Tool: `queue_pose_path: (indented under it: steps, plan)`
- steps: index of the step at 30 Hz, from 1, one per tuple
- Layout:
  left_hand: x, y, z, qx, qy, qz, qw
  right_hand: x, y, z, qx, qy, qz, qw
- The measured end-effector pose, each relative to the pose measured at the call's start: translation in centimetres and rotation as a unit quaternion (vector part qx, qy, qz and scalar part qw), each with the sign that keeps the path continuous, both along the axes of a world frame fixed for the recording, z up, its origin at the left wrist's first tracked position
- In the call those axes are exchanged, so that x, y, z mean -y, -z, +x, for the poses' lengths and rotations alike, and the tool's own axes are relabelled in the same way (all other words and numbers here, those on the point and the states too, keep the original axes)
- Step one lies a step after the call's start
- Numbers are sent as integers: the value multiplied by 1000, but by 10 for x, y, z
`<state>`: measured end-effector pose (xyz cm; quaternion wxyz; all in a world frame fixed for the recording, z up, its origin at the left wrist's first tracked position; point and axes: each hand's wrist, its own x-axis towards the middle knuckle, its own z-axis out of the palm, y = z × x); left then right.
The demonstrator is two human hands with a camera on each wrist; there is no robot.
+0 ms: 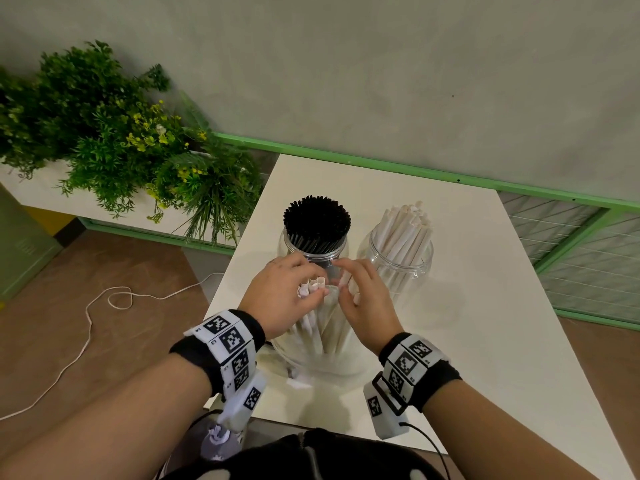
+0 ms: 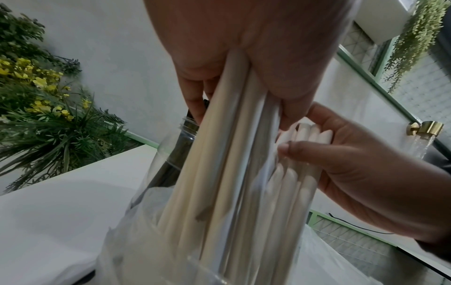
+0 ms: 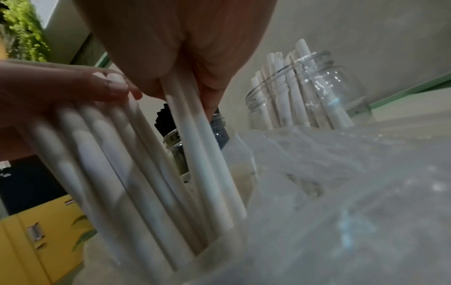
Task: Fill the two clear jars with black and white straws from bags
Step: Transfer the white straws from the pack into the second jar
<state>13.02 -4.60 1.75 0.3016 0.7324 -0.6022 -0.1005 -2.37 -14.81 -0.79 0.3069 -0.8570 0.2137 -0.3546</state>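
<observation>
Two clear jars stand on the white table. The left jar is packed with black straws; the right jar holds white straws. In front of them a clear plastic bag stands upright with white straws inside. My left hand grips a bunch of these white straws near their tops. My right hand pinches a few more white straws from the same bag, close beside the left hand. The bottoms of the straws are hidden in the bag.
Green plants with yellow flowers fill a planter to the left. A white cord lies on the brown floor. A green rail and wire mesh panel run behind and right of the table. A yellow cabinet stands low left.
</observation>
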Motion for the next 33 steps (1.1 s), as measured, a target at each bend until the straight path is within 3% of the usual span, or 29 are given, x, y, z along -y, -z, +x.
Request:
queue_pose_path:
  steps: [2,6,9,15,19,27,33]
  plan:
    - [0,0,0,-1,0,-6,1000,0,3,-1,-2,12,20,1000]
    - [0,-1,-1,9,-5,-14,1000,-2,2,2,52,50,157,985]
    - [-1,-1,-1,8,-8,-23,1000,6,-14,3,66,64,138,986]
    - [0,-3,-3,-4,-17,-20,1000,47,-121,-13,157,-3,119,980]
    - [-1,-4,-4,-9,-26,-22,999,84,-168,-27,227,36,36,973]
    - [0,-4,-9,1,-43,-27,999,112,-148,-19,262,167,47,949]
    - [-2,-7,-9,-4,-47,-18,999,111,-145,-28,336,186,46,922]
